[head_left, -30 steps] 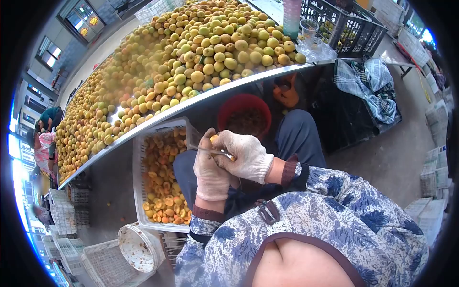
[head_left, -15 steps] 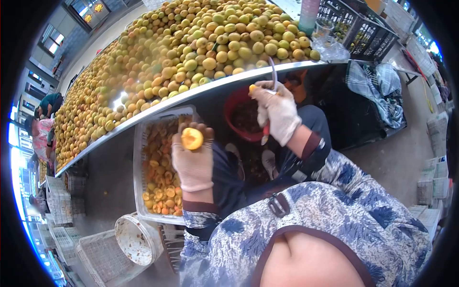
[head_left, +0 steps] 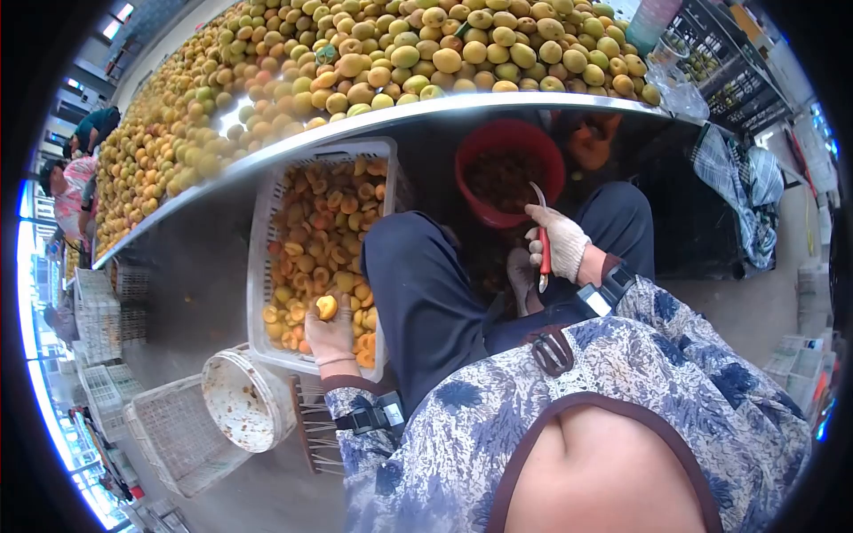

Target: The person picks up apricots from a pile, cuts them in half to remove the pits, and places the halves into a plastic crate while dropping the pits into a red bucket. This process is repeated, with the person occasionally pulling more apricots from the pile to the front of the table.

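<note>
My gloved left hand (head_left: 330, 335) is over the front part of a white plastic crate (head_left: 256, 266), holding an apricot half (head_left: 326, 307) with its cut side up. Many halved apricots (head_left: 324, 218) lie in that crate. In my gloved right hand (head_left: 562, 242) is a knife (head_left: 545, 244) with a red handle, its curved blade pointing up beside the red bucket. The red bucket (head_left: 554, 182) stands under the table edge and holds brown pieces, too dark to make out well. A large heap of whole apricots (head_left: 426, 53) covers the table above.
The metal table edge (head_left: 400, 114) curves across the view. A dirty white bucket (head_left: 283, 400) and a wire-like basket (head_left: 160, 435) stand at the lower left. A black crate (head_left: 742, 84) and checked cloth (head_left: 718, 169) are at right. Other people (head_left: 78, 178) bend at far left.
My left hand has moved down and left to the crate with the apricot half. My right hand has lowered with the knife, and the small orange piece at its fingers no longer shows. The view has shifted.
</note>
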Demonstrator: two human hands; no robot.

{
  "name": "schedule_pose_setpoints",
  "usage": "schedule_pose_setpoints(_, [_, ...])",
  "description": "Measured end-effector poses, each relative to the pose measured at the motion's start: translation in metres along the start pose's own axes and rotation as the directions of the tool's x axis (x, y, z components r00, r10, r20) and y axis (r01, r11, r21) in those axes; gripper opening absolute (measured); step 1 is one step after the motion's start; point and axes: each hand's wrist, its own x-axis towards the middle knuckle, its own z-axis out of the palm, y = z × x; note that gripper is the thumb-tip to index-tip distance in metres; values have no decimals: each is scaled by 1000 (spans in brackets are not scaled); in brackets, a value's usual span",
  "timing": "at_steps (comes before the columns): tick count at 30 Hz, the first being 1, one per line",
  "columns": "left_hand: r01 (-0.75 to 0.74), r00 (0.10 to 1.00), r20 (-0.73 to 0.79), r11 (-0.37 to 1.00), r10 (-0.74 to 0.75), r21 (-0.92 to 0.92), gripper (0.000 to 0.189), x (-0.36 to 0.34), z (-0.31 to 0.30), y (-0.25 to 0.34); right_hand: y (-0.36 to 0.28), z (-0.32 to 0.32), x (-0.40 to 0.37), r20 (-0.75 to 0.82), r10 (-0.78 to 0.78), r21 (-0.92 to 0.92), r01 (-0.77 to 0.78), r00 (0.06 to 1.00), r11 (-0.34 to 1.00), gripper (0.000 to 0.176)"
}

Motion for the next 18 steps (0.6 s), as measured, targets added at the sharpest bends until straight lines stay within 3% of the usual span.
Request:
schedule_pose_setpoints(1, [22,1000,-5,1000,-22,-15,45,-3,-1,-8,-2,0,4,1,-26,-26,26,1000,999,26])
schedule_pose_setpoints(3, [114,992,28,972,-122,204,50,-8,-3,-17,-2,-1,11,-16,2,-65,-3,1000,998,28])
schedule_pose_setpoints(4, [63,989,111,961,-96,269,47,-11,-10,-26,-2,-2,15,-37,21,-72,-24,999,997,29])
schedule_pose_setpoints(7, [192,968,129,967,-215,168,41,-21,-28,-38,-2,-3,24,-57,55,-97,-60,997,993,30])
schedule_pose_setpoints(8, [-77,963,264,892,-49,446,42,-27,-37,-39,-3,-2,27,-59,53,-91,-58,997,994,31])
schedule_pose_setpoints(9, [-40,968,239,895,-75,444,42,-32,-41,-43,-4,-1,29,-62,73,-122,-80,995,989,31])
schedule_pose_setpoints(10, [255,956,102,953,-274,163,43,-37,-39,-40,-7,3,30,-48,38,-126,-44,998,991,31])
schedule_pose_setpoints(11, [482,874,18,859,-486,-173,44,-44,-38,-36,-12,6,31,-30,7,-137,-11,1000,990,32])
schedule_pose_setpoints(13, [462,887,24,886,-461,-45,43,-62,-38,-15,-22,10,30,0,-10,-200,10,1000,980,33])
schedule_pose_setpoints(15, [572,817,14,806,-577,-149,40,-73,-39,-4,-34,17,24,76,-115,-275,132,990,952,37])
schedule_pose_setpoints(17, [559,823,89,827,-561,49,39,-84,-52,18,-51,30,6,145,-230,-349,268,962,898,38])
schedule_pose_setpoints(18, [553,823,130,833,-552,36,38,-88,-55,28,-61,35,-2,162,-283,-386,325,945,863,38])
